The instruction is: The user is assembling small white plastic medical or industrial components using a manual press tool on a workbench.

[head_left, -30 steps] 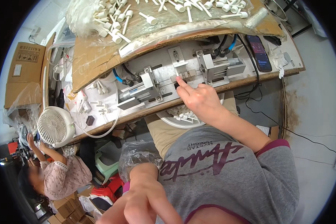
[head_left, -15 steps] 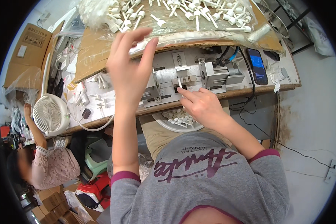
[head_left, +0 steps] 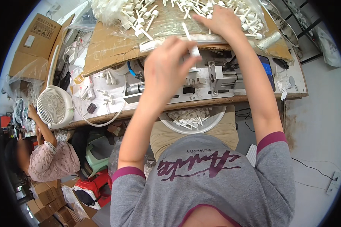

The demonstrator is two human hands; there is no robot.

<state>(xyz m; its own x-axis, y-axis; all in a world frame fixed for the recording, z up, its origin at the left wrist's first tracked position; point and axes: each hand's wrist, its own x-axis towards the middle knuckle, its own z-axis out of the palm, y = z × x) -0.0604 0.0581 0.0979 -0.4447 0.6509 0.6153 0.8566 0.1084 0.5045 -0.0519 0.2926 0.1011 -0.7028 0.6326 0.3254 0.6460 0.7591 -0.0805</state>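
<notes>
A white plastic piece with a thin stem and a thick round cap (head_left: 193,50) is pinched between the thumb and index finger of my left hand (head_left: 165,68), its stem pointing up and away. This hand hovers in front of the metal fixture (head_left: 216,81), hiding part of it. Farther off, my right hand (head_left: 225,23) reaches over a pile of similar white stemmed pieces (head_left: 252,22) on clear plastic and cardboard. Its thumb stands apart from its fingers, beside a few pieces. Nothing shows held in it.
A mesh basket (head_left: 185,130) of white pieces rests at my lap. To the left are a white fan (head_left: 55,106), a small dark block (head_left: 91,108) and loose white parts. A phone (head_left: 267,70) lies right of the fixture. Another person (head_left: 51,159) sits far left.
My right hand has left the fixture and moved out to the pile. My left hand, open and raised before, now pinches a white piece. The stem seen in the fixture no longer shows there.
</notes>
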